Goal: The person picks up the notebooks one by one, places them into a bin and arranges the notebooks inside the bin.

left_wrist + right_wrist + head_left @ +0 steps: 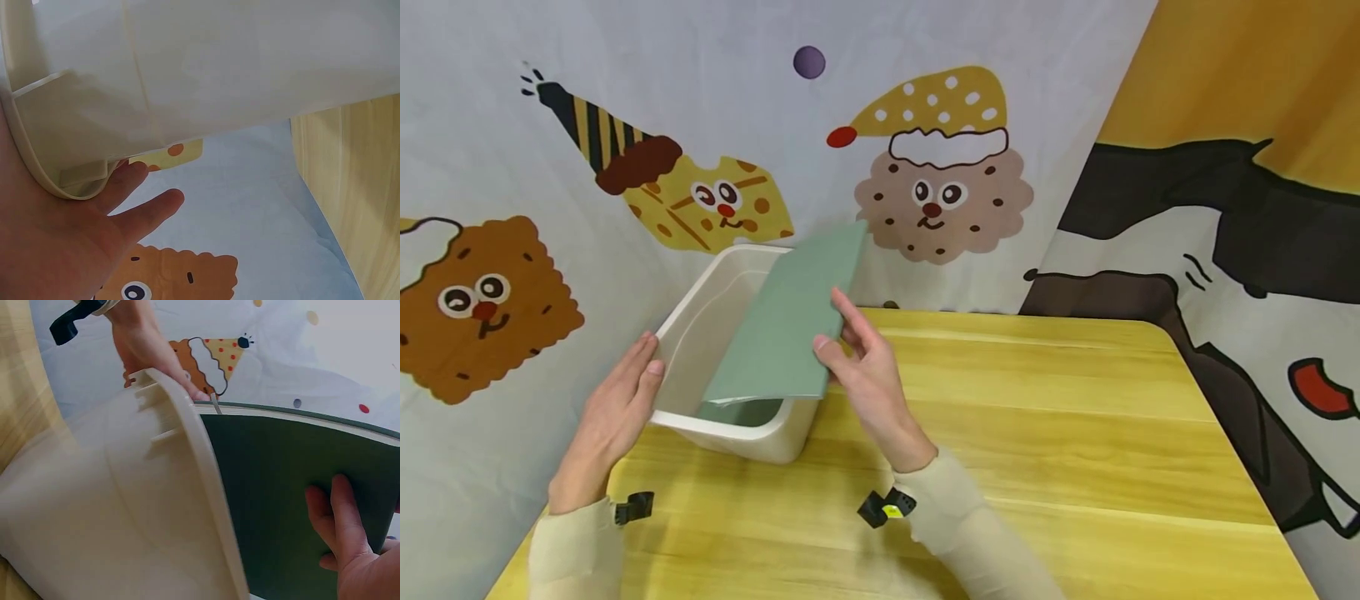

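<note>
A pale green notebook (797, 325) is held at a slant over the mouth of a white plastic bin (722, 429), its lower corner overlapping the opening. My right hand (872, 379) grips the notebook by its right edge, thumb on the upper face and fingers on the darker-looking side seen in the right wrist view. There, page edges and a thin ribbon (215, 404) show along the notebook's border. My left hand (617, 408) holds the bin's left rim, its fingers (150, 215) against the outer wall. More green shows inside the bin, partly hidden under the notebook.
The bin stands tilted toward the back left of a yellow wood-grain table (1060, 433). Directly behind it hangs a white cloth (700, 75) printed with cartoon biscuits and cheese. A black strap device (880, 508) sits at my right wrist, another at the left.
</note>
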Motion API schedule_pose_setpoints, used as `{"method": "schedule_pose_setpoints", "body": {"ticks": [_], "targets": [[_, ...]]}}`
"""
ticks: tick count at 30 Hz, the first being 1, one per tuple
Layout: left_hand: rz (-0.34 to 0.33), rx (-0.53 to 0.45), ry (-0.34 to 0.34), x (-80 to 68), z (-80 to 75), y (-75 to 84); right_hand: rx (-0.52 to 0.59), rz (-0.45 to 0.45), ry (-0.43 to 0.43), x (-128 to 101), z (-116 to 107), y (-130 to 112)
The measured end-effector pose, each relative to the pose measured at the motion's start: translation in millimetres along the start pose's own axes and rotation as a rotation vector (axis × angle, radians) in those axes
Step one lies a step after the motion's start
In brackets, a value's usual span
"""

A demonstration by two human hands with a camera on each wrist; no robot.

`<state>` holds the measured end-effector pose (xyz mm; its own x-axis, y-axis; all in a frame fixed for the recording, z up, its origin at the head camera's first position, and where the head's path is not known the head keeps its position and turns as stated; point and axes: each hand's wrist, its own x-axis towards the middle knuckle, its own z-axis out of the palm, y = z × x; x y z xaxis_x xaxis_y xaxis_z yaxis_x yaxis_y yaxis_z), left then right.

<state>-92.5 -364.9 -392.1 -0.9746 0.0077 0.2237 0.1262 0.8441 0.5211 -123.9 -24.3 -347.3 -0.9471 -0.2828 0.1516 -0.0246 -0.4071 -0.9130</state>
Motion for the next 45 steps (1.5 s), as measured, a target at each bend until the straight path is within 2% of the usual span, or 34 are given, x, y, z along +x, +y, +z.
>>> {"method": "schedule_pose_setpoints", "body": {"ticks": [8,18,24,36,45], "targets": [[-0.015,0.005,-0.015,-0.6,0.4,0.6,-0.047,0.02,0.02,6,5,13],[-0.015,0.013,-0.021,-0.6,0.2,1.8,-0.039,0.05,0.045,13,21,20],[-0.011,0.015,-0.017,-1.2,-1.0,2.1,-0.102,0.056,0.04,18,30,21],[-0.006,0.016,-0.026,-1.1,-0.7,4.4,-0.267,0.101,-0.051,31,41,27],[0.0,0.025,-0.03,0.0,-1.3,3.3,-0.241,0.17,-0.124,44,39,29]]}}
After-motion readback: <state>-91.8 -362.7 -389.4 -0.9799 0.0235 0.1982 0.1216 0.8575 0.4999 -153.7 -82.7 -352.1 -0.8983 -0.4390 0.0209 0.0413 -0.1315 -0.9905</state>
